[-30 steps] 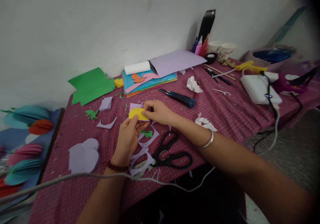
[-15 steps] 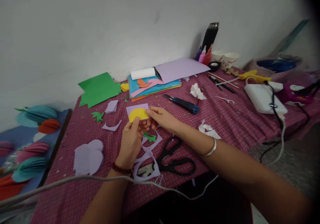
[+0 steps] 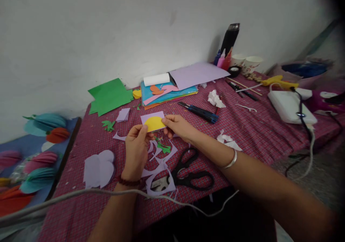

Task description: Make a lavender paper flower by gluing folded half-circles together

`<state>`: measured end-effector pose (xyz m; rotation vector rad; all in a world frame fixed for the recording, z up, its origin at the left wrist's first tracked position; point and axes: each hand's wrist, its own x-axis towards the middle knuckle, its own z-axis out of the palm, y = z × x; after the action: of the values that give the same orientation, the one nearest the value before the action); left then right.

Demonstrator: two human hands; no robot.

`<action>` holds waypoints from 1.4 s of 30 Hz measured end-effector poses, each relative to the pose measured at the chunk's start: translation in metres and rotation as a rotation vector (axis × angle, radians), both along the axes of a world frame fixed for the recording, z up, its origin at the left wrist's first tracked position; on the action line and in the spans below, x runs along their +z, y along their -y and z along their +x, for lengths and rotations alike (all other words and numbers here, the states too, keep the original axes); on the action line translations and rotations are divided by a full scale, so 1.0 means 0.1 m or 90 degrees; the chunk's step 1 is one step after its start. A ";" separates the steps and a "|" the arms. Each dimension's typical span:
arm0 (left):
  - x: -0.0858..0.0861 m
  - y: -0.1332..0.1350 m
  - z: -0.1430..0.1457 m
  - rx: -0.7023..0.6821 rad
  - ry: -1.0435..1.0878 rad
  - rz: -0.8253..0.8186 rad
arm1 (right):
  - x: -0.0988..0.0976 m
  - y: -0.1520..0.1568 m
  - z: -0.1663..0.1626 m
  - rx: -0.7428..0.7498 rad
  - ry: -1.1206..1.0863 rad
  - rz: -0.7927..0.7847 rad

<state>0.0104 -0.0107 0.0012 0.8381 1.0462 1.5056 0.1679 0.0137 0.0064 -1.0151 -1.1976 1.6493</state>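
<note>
Between my two hands a yellow half-round paper piece [image 3: 154,123] lies against a lilac paper rectangle [image 3: 145,118]. My left hand [image 3: 138,145] pinches the left end, thumb on top. At the right end, my right hand [image 3: 178,127] grips both papers between thumb and fingers. Below the hands are lilac paper offcuts [image 3: 167,159] and a green scrap [image 3: 164,147]. Black-handled scissors [image 3: 188,177] lie near the table's front edge, their blades partly under an offcut. A stack of lilac cut-outs [image 3: 101,168] rests to the left of my left hand.
A blue-black box cutter [image 3: 202,112] lies beyond my right hand. Green paper sheets [image 3: 110,96] and a blue pack [image 3: 161,94] are at the back. A white cable [image 3: 129,191] crosses low in front. Crumpled tissue [image 3: 215,99] and a white box [image 3: 291,105] are on the right.
My left hand has shifted to the left end of the papers, with its fingers spread further from my right hand. The view has turned slightly, and more of the offcuts below shows.
</note>
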 end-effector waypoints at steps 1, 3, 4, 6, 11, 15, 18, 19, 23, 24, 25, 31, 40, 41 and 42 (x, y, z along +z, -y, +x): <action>0.00 0.00 -0.01 -0.014 0.006 -0.006 | 0.01 0.00 0.00 0.002 0.001 -0.002; 0.02 0.00 -0.03 -0.049 0.022 -0.019 | 0.02 0.00 0.01 0.008 0.004 -0.004; 0.03 0.00 -0.03 -0.067 0.030 -0.026 | 0.02 0.00 0.02 0.011 0.004 -0.003; 0.05 0.02 -0.02 -0.099 0.040 -0.039 | 0.03 0.01 0.02 0.021 0.003 0.003; 0.05 0.05 0.04 -0.130 -0.001 -0.058 | 0.03 0.02 0.03 0.043 -0.006 0.035; -0.02 0.03 0.06 -0.092 -0.066 -0.046 | 0.03 0.02 0.04 0.044 -0.002 0.065; -0.06 0.01 0.07 -0.071 -0.105 -0.037 | 0.05 0.00 0.06 0.047 0.011 0.057; -0.06 0.01 0.07 -0.067 -0.117 -0.034 | 0.06 0.00 0.07 0.047 0.016 0.056; -0.06 0.01 0.05 -0.051 -0.169 -0.024 | 0.05 -0.03 0.09 0.055 0.063 0.101; -0.06 0.02 0.05 -0.047 -0.185 -0.022 | 0.04 -0.03 0.10 0.057 0.081 0.121; -0.06 0.02 0.04 -0.042 -0.203 -0.020 | 0.04 -0.03 0.11 0.057 0.099 0.143; -0.03 0.07 0.03 -0.019 -0.294 -0.005 | 0.08 0.00 0.12 0.054 0.215 0.226; 0.01 0.02 0.06 -0.116 -0.023 -0.027 | 0.09 -0.02 0.09 0.082 0.173 0.125; 0.01 0.01 0.06 -0.121 0.012 -0.037 | 0.10 -0.02 0.09 0.085 0.146 0.105; 0.01 0.00 0.05 -0.122 0.027 -0.045 | 0.10 -0.01 0.09 0.086 0.117 0.084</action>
<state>0.0155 -0.0110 0.0019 0.8278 0.9545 1.3124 0.1768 0.0151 0.0162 -1.0394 -1.5066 1.5815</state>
